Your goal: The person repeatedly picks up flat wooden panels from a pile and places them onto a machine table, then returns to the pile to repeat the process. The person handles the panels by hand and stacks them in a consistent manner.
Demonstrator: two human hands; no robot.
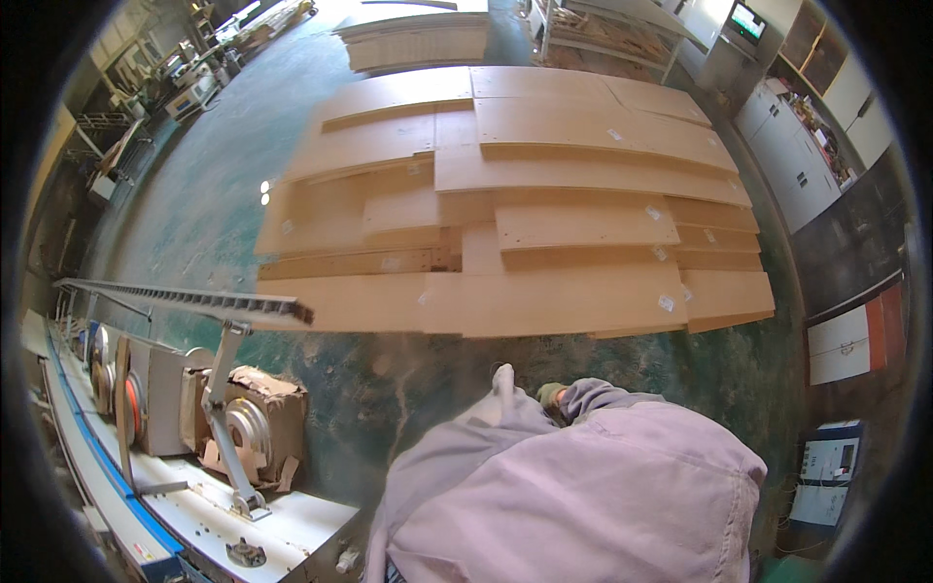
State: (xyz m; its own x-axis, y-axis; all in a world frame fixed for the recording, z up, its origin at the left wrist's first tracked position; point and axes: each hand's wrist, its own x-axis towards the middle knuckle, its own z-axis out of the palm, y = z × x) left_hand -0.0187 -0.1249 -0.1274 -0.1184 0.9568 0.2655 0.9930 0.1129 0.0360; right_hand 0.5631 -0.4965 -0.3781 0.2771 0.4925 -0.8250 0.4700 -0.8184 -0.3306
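My right hand, in a green glove, shows only in part beyond the front of my pale jacket. Skin is visible at the wrist, by the cuff of the grey sleeve. The jacket covers the fingers, so whether they hold anything is hidden. My left hand is out of view. Before me, stacked and overlapping wood panels spread across the green floor. Many panels bear small white labels, and some have drilled holes along the edges. A gap of floor separates my right hand from the nearest panels.
A woodworking machine with a blue rail stands at left, its roller arm jutting towards the panels. Rolls of banding rest on it. Another board stack lies beyond. White cabinets line the right wall.
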